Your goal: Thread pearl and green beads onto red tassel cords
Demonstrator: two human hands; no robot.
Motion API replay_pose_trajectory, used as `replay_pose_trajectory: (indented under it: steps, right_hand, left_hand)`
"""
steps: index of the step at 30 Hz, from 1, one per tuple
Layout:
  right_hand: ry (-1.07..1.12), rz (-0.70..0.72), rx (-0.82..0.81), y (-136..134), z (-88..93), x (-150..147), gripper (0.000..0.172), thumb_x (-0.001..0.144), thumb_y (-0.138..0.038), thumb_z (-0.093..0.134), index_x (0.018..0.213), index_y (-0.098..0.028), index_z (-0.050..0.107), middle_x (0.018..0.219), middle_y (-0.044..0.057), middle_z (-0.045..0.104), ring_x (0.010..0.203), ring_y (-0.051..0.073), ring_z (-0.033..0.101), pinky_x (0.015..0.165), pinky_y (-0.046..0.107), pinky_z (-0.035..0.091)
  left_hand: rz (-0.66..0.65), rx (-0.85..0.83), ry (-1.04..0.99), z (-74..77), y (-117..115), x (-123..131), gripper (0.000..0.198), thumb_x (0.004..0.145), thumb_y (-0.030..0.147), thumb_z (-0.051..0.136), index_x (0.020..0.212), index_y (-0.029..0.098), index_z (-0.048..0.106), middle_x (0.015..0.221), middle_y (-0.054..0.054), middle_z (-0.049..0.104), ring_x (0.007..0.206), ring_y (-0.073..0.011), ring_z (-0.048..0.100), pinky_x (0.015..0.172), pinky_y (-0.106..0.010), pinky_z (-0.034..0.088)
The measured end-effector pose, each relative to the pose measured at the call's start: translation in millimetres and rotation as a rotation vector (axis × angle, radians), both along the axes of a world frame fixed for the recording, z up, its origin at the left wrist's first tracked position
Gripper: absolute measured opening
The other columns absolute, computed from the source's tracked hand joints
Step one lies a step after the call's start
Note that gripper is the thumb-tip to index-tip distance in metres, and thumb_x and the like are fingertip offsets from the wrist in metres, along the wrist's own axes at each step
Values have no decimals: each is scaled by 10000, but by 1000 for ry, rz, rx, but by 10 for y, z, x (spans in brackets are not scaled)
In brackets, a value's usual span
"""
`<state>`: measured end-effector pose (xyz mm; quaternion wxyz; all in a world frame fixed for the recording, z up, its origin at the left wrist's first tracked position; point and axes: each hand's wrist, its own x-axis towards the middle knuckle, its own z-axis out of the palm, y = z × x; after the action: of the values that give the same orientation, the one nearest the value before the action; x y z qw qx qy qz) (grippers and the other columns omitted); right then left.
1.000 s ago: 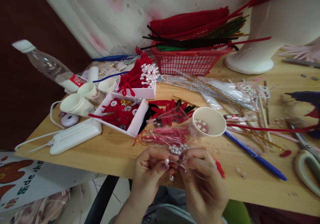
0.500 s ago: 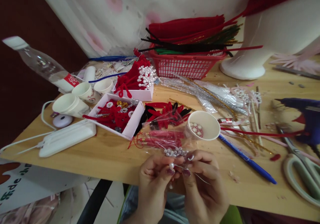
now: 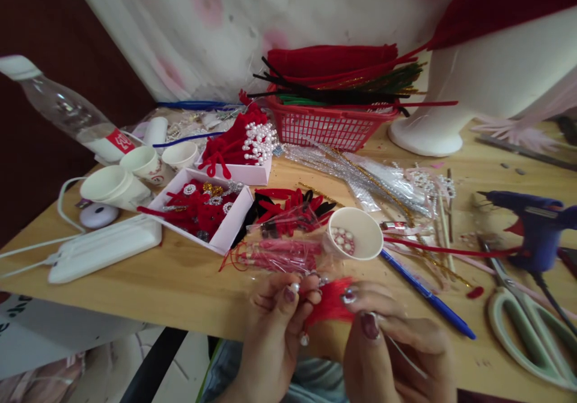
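Note:
At the table's front edge, my left hand pinches a white pearl bead between thumb and fingertips. A red tassel fans out beside those fingers, and a small clear bead dangles under them. To the right, my right hand is closed in a pinch on a thin pale thread whose tail trails down across the fingers. Just behind the hands stands a paper cup with several pearl beads in it. What the left palm covers is hidden.
Behind lie bagged pink tassels and a white box of red ornaments. A blue pen, scissors and a glue gun lie right. A red basket, white power bank and plastic bottle stand around.
My right hand has pulled away to the right and toward me with the thread, and the red tassel now shows between the hands. The view has shifted slightly right.

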<state>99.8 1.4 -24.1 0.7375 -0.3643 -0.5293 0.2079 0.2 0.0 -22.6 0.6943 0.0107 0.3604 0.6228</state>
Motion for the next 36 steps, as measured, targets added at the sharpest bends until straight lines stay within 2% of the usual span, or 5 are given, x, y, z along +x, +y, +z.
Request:
replay_pose_trajectory:
  steps: [4, 8, 16, 23, 36]
  right_hand:
    - [-344, 233, -107, 16, 139, 292, 314, 928, 75, 561, 1106, -166, 655, 920, 37, 668, 821, 172, 645, 714, 283, 532]
    - [-632, 301, -174, -7, 184, 409, 248, 953, 28, 564, 1086, -166, 642, 867, 26, 629, 766, 146, 605, 676, 247, 498]
    - [-624, 340, -257, -86, 165, 326, 157, 1003, -49, 549, 1036, -192, 606, 804, -4, 581, 666, 123, 572, 623, 227, 473]
    - [-614, 332, -258, -81, 153, 352, 113, 1018, -81, 567, 1025, -189, 601, 809, -5, 601, 649, 115, 561, 611, 216, 467]
    - [-595, 337, -258, -64, 135, 350, 129, 1002, -69, 579, 1014, -189, 626, 790, 7, 617, 626, 133, 575, 564, 235, 456]
  left_hand:
    - [24, -74, 11, 17, 39, -68, 284, 504, 285, 1028, 708, 255, 833, 764, -13, 850, 632, -124, 799, 567, -100, 604]
    - [33, -11, 62, 22, 54, -117, 276, 513, 279, 1030, 691, 231, 825, 744, -21, 846, 619, -130, 799, 567, -98, 604]
    - [14, 55, 110, -25, 12, -98, 215, 608, 279, 1003, 736, 239, 834, 765, -12, 850, 607, -118, 790, 547, -99, 603]
    - [-88, 114, 94, -63, -10, -140, 135, 705, 278, 952, 788, 256, 848, 823, -18, 859, 713, -127, 817, 616, -78, 603]
    - [-60, 73, 108, -45, 15, -114, 173, 652, 277, 977, 745, 235, 837, 777, -24, 852, 679, -147, 816, 586, -90, 607]
